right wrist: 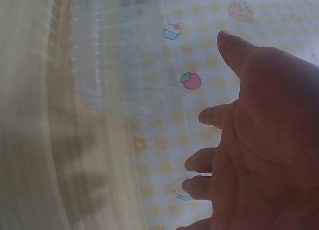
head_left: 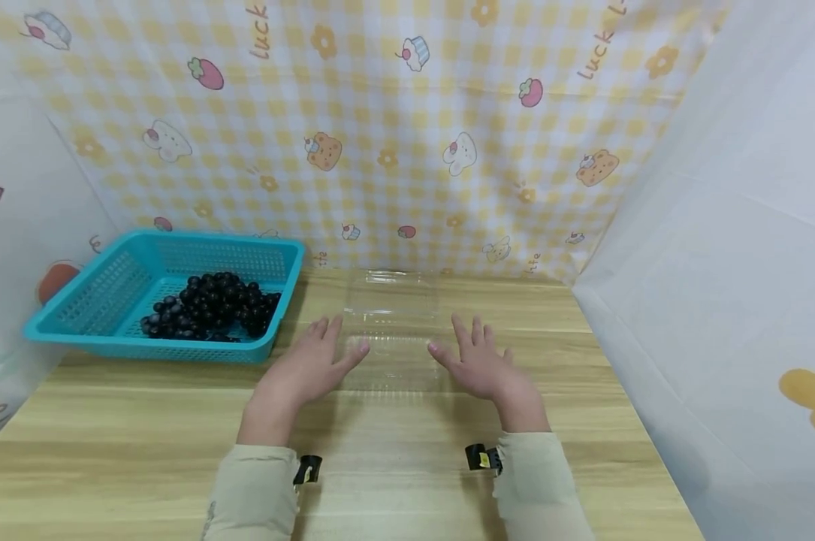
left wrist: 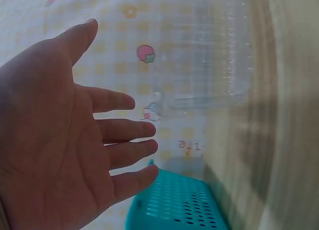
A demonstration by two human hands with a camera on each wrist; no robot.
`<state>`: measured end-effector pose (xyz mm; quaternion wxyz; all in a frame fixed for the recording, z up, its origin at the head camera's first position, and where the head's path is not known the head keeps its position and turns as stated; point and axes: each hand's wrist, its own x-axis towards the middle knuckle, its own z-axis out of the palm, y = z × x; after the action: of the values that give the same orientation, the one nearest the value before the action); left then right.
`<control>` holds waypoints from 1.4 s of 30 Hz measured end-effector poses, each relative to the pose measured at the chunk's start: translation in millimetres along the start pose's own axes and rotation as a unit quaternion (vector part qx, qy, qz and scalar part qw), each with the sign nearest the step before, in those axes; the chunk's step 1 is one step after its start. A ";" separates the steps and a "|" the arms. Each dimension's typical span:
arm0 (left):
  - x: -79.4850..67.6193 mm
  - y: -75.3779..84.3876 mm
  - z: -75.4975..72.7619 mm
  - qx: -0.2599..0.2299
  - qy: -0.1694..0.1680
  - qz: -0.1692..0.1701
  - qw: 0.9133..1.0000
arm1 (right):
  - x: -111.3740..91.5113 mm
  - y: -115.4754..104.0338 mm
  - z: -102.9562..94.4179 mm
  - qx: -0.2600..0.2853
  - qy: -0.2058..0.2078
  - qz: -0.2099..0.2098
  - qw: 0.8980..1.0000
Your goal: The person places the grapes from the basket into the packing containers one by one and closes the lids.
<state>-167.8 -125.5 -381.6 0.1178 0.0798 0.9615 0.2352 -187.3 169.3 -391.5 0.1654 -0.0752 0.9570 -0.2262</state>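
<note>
A clear plastic clamshell box (head_left: 393,364) stands on the table between my two hands, its transparent lid (head_left: 392,293) raised at the back. My left hand (head_left: 312,361) is at the box's left side, fingers spread and relaxed. On the right side my right hand (head_left: 480,364) mirrors it, with the thumb toward the box. In the left wrist view the left palm (left wrist: 60,140) shows bare, apart from the box wall (left wrist: 239,55). The right wrist view shows the right palm (right wrist: 274,135) holding nothing, the box (right wrist: 99,60) beyond the fingertips.
At the left stands a turquoise perforated basket (head_left: 157,348) with dark grapes (head_left: 221,300) inside. The wooden table (head_left: 393,466) ends against a yellow checked cloth (head_left: 380,113) at the back. White cloth hangs on both sides.
</note>
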 end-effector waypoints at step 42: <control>6.4 -28.4 48.6 -0.049 -0.032 -0.038 0.998 | 28.9 14.6 44.8 0.097 -0.019 -0.017 0.995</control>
<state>-163.8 -128.0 -438.0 0.1610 0.0445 0.9468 0.2751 -199.6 157.6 -444.1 0.1866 -0.0790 0.9258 -0.3192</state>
